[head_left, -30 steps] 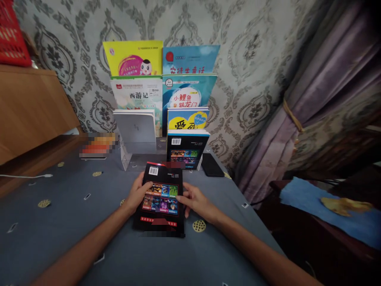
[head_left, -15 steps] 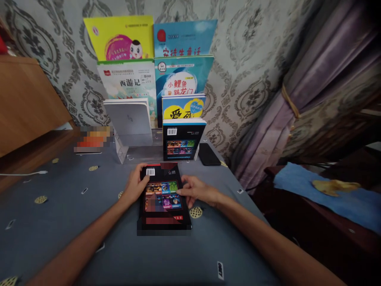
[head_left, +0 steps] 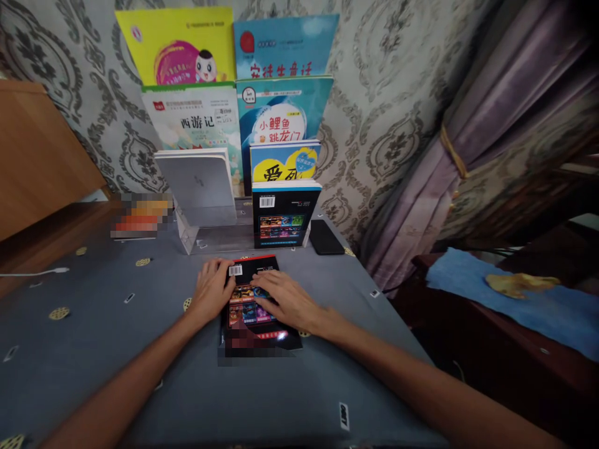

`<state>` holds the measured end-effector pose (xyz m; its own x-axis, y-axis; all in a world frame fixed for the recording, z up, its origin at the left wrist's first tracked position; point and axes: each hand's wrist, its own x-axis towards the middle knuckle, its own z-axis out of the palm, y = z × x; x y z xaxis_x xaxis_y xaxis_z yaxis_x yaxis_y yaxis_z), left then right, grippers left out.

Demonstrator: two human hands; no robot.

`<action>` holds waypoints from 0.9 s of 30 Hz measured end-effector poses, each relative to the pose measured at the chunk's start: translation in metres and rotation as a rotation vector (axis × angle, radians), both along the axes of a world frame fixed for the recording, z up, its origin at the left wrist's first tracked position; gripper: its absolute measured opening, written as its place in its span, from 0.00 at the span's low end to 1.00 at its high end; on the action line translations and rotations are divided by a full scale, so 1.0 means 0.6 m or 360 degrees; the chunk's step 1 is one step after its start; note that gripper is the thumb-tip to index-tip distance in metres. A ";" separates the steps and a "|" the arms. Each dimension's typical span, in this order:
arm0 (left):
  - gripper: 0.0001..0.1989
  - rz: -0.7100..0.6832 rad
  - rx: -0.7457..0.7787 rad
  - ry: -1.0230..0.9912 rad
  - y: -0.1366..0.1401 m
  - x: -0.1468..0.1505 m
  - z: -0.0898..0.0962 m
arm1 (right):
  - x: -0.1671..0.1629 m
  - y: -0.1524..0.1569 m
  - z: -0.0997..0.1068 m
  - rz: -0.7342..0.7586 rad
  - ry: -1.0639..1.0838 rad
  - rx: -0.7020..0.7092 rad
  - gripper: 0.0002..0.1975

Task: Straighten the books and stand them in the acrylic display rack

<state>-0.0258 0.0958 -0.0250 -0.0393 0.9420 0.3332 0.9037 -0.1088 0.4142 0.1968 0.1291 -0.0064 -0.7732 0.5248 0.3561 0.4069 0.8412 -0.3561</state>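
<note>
A black book (head_left: pixel 266 315) with a red top edge, a barcode and rows of small colourful pictures lies on the grey-blue tablecloth. My left hand (head_left: pixel 212 292) rests along its left edge, fingers stretched out and the thumb by the barcode. Flat over the upper right of the cover lies my right hand (head_left: pixel 290 299), its fingers spread. Just behind stands a clear acrylic book stand (head_left: pixel 213 240). A second black book (head_left: pixel 285 212) stands in its right side, in front of a blue and yellow book (head_left: pixel 285 163). On the left side is a grey-backed book (head_left: pixel 196 187).
Taller books stand behind: a yellow one (head_left: pixel 173 37), a white-green one (head_left: pixel 191 118) and two blue ones. A black phone-like slab (head_left: pixel 326 238) lies right of the stand. A white cable (head_left: pixel 42 272), a blurred orange item (head_left: pixel 140 215) and a purple curtain (head_left: pixel 412 187) flank the table.
My right hand has moved from the book's right edge onto its cover, flattening out. My left hand's fingers have straightened along the left edge. The camera view has shifted slightly.
</note>
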 end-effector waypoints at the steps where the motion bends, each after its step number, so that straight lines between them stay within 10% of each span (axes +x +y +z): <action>1: 0.15 -0.0003 -0.0002 0.0008 0.000 0.001 0.001 | -0.002 0.003 -0.004 0.0033 -0.0022 0.0022 0.16; 27: 0.15 -0.0059 0.0021 0.0097 0.015 -0.036 0.001 | -0.001 0.060 -0.024 -0.0385 -0.0233 -0.0002 0.20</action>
<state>-0.0475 0.1045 -0.0243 0.0164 0.9380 0.3464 0.9224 -0.1479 0.3567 0.1965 0.1653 -0.0209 -0.6685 0.7009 0.2488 0.6433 0.7128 -0.2795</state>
